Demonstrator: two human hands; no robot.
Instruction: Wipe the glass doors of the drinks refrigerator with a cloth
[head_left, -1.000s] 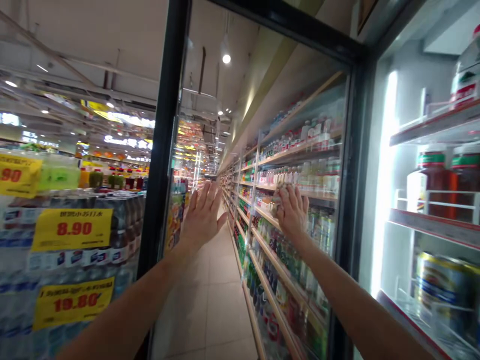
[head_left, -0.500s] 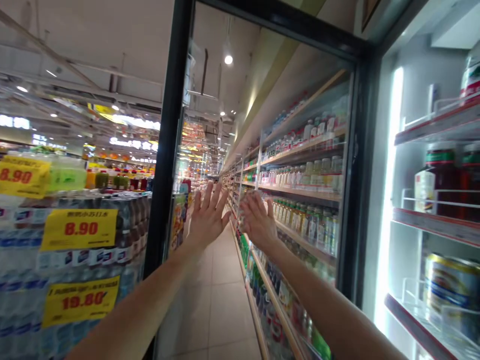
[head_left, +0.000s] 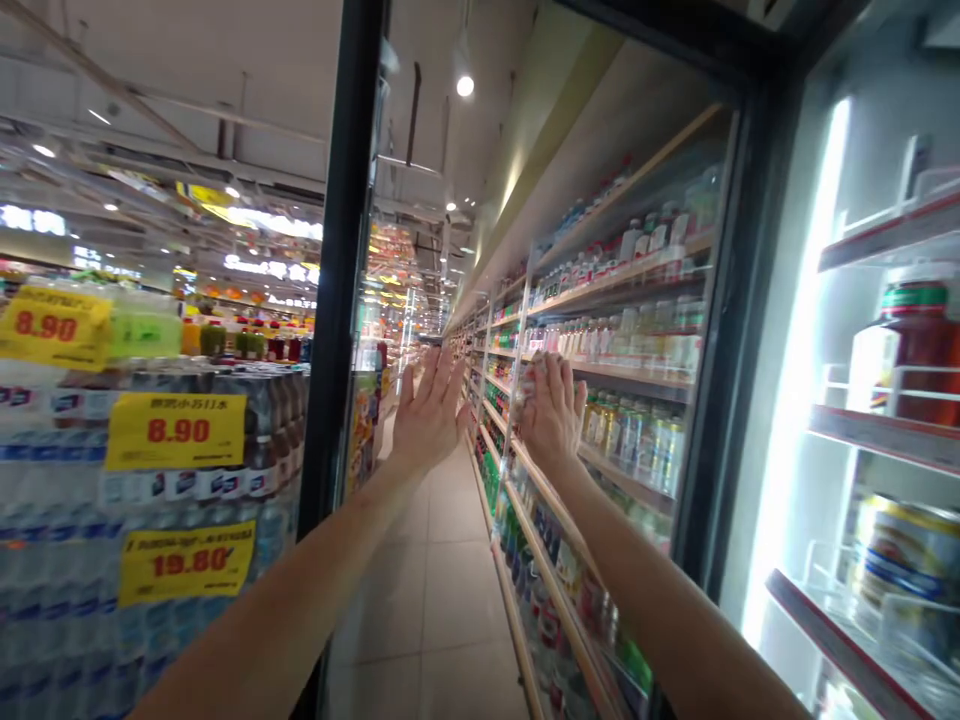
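Altogether two hands (head_left: 429, 415) (head_left: 551, 415), one glass door (head_left: 491, 290)

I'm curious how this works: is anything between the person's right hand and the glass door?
Apparently a pale, crumpled thing, perhaps a cloth, showing at the edge of the right hand; nothing else visible stands before the glass door.

From far away I see yellow price signs (head_left: 176, 431) by stacked bottles (head_left: 56, 590) — and, off right, a bright light strip (head_left: 799, 380), a dark red bottle (head_left: 928, 340) and shiny cans (head_left: 900, 560) below it.
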